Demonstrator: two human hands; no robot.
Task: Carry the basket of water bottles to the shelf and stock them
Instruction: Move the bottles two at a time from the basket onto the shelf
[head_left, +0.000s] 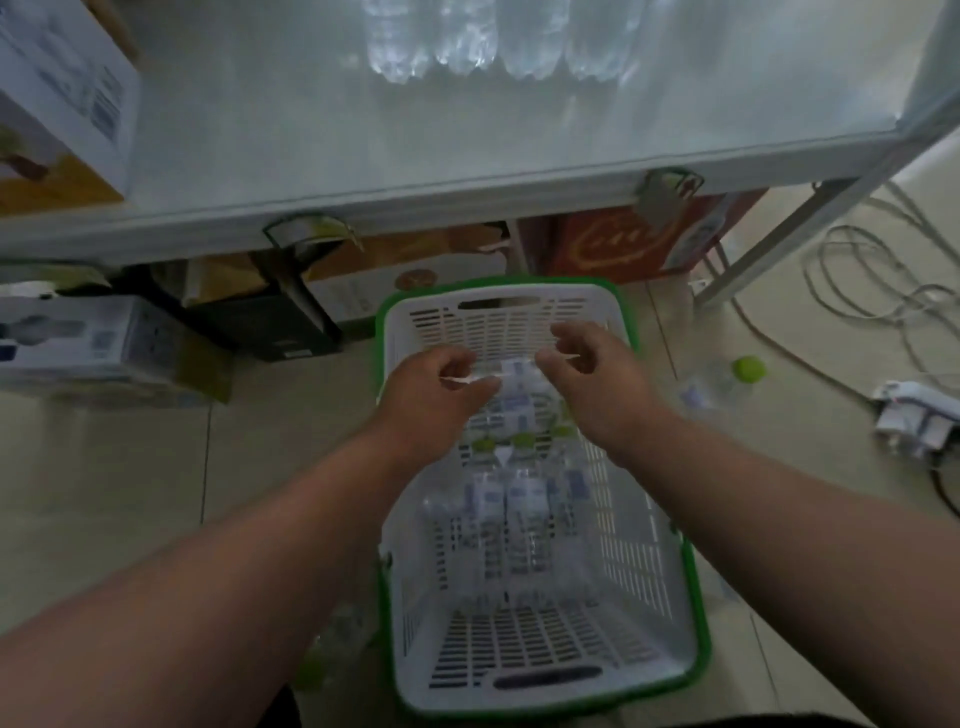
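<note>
The white slatted plastic basket with green rim (613, 525) already sits on the floor below the pale shelf (363, 156), a few clear bottles (498, 52) stocked far back, while the left hand (436, 387) and right hand (592, 358) pinch plastic wrap over the remaining green-capped water bottles (511, 493).

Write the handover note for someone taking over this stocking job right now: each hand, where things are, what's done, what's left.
Left hand and right hand: both pinch clear plastic wrap over the basket's bottles.
White basket with green rim: on the floor before the shelf.
Done: basket carried over; some large bottles stand at the shelf's back.
Left: small green-capped bottles lie in the basket, unstocked; one bottle lies on the floor, right.
</note>
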